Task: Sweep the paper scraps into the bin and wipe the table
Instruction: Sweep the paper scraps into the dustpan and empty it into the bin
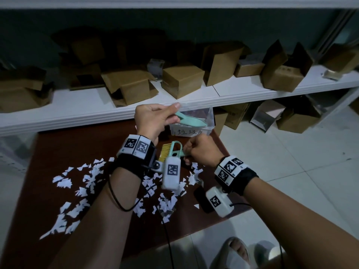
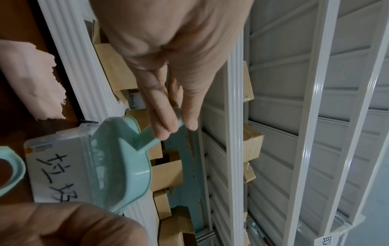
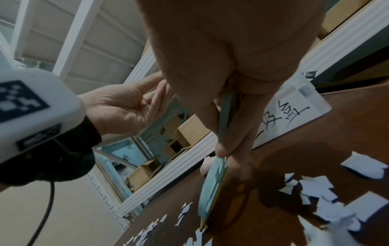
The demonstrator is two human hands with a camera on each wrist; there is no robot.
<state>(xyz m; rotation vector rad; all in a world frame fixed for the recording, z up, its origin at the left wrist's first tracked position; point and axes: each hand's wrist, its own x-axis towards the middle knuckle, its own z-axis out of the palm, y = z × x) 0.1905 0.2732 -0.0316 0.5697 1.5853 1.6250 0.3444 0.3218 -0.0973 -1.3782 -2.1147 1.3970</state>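
Now left hand pinches dustpan over bin; right hand grips brush above scraps.

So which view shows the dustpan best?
The left wrist view: the dustpan fills the frame, its handle pinched by the left hand. The head view shows it small; the right wrist view doesn't show it.

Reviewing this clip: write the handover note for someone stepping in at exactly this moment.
Left hand: pinches the handle of the green dustpan, held raised at the clear labelled bin.
Right hand: grips the green brush handle, bristles low over the brown table.
Paper scraps: most lie spread across the table, left and centre.
Pink cloth: on the table by the bin, not in use.
Done: cannot tell if any load has been tipped.
Left: sweep the scraps, bin them, wipe.
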